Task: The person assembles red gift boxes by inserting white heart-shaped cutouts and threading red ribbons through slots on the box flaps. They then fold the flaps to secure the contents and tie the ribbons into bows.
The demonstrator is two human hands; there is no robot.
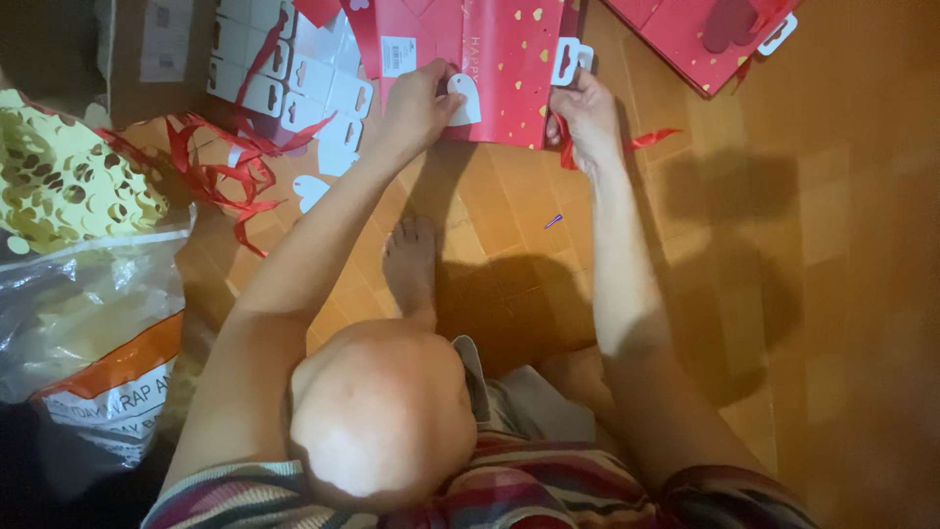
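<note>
A flat red gift bag with small gold hearts and white handle tabs lies on the wooden floor in front of me. My left hand presses a white heart-shaped tag against its lower edge. My right hand grips the bag's lower right corner, where a red ribbon trails out to the right. My bare knee and foot lie between my arms.
A pile of white die-cut cards and loose red ribbons lie at the upper left. A yellow punched-out sheet rests on a clear plastic bag at left. Another flat red bag lies top right. A tiny purple scrap is on the floor.
</note>
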